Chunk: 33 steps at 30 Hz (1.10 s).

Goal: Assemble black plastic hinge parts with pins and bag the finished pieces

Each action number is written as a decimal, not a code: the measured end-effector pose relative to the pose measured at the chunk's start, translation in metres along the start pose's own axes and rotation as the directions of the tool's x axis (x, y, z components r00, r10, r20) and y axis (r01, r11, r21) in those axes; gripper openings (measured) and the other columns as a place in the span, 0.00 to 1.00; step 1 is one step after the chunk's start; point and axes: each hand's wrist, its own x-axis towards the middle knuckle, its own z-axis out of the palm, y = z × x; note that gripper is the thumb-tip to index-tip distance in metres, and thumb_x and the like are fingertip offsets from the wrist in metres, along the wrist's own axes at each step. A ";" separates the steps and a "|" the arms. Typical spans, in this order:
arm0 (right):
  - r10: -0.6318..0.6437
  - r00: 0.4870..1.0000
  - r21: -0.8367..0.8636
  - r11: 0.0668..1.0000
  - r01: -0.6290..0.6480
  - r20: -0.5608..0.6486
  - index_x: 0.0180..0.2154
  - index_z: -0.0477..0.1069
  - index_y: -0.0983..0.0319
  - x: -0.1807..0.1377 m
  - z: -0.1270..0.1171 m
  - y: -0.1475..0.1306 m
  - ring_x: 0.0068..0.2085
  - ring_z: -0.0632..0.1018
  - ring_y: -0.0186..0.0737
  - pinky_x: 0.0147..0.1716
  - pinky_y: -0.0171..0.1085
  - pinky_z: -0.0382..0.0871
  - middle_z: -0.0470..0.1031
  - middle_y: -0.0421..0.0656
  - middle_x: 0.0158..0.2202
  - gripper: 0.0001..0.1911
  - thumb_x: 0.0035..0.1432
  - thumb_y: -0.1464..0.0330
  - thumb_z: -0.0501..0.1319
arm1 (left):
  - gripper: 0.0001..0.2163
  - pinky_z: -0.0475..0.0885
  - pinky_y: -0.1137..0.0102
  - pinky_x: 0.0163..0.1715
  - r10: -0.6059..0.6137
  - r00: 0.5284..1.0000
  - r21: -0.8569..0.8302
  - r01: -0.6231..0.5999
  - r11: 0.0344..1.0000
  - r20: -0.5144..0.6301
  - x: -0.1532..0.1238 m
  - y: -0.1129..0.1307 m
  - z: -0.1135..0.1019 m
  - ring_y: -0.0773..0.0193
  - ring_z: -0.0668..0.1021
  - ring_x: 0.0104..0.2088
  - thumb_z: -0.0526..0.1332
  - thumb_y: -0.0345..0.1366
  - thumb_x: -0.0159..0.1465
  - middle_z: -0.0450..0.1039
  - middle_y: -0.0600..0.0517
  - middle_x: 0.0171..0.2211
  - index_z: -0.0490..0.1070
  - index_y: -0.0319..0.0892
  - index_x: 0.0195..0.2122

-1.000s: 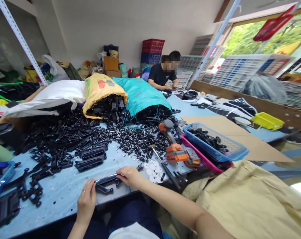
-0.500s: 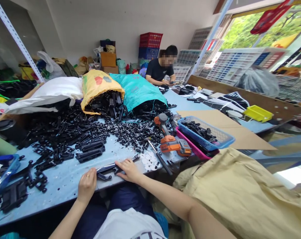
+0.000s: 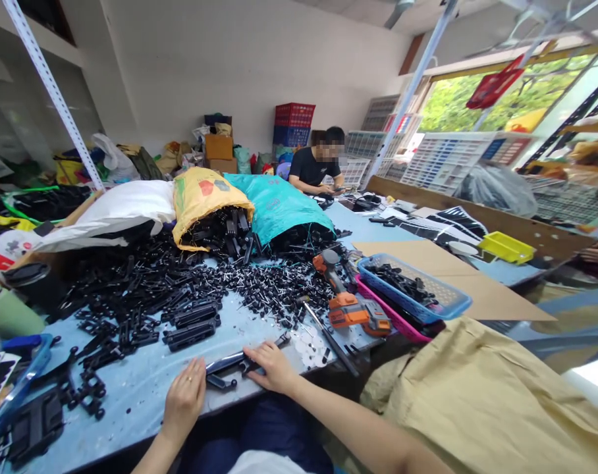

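My left hand (image 3: 184,397) and my right hand (image 3: 273,367) rest at the near edge of the blue table (image 3: 131,375), one at each end of a long black plastic bar (image 3: 227,362) with a shiny strip. The left hand's fingers curl against the bar's left end. On the right end, my right hand's fingers press down. A smaller black part (image 3: 220,382) lies under the bar between the hands. Just beyond lie stacked black bars (image 3: 190,326) and a wide spread of small black parts (image 3: 274,286).
An orange cordless drill (image 3: 351,306) and a metal rod (image 3: 328,332) lie right of my hands. Blue (image 3: 447,304) and pink baskets hold black parts. Yellow (image 3: 205,194), teal (image 3: 279,201) and white sacks spill parts. Another person (image 3: 316,164) sits at the far end.
Both hands stay on the black bar at the table's edge. The camera has tilted upward and shifted, so the whole scene sits lower in the picture.
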 end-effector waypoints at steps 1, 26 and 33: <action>0.006 1.000 -0.005 1.000 -0.006 0.003 0.58 0.58 0.60 0.000 0.001 0.000 0.42 0.71 0.43 0.48 0.45 0.60 0.73 0.47 0.41 0.29 0.57 0.59 0.57 | 0.13 0.73 0.66 0.43 -0.028 1.000 -0.010 0.027 1.000 -0.006 -0.002 0.002 0.002 0.57 0.77 0.46 0.53 0.27 0.63 0.75 0.45 0.45 0.71 0.39 0.47; -0.131 0.984 0.032 0.990 0.136 -0.122 0.57 0.60 0.61 0.024 -0.013 -0.031 0.57 0.65 0.43 0.58 0.50 0.51 0.66 0.51 0.55 0.25 0.61 0.59 0.54 | 0.15 0.69 0.69 0.30 -0.655 0.682 0.040 0.682 0.730 0.326 -0.006 0.049 -0.034 0.61 0.77 0.28 0.50 0.43 0.64 0.73 0.49 0.24 0.68 0.42 0.25; -0.286 0.936 0.179 0.951 0.251 0.206 0.56 0.63 0.61 0.091 0.013 -0.063 0.47 0.74 0.36 0.47 0.34 0.64 0.74 0.46 0.47 0.21 0.66 0.60 0.46 | 0.18 0.68 0.64 0.30 -0.742 0.255 0.400 0.711 0.578 0.620 0.043 0.081 -0.015 0.49 0.79 0.32 0.50 0.44 0.62 0.77 0.39 0.29 0.76 0.38 0.32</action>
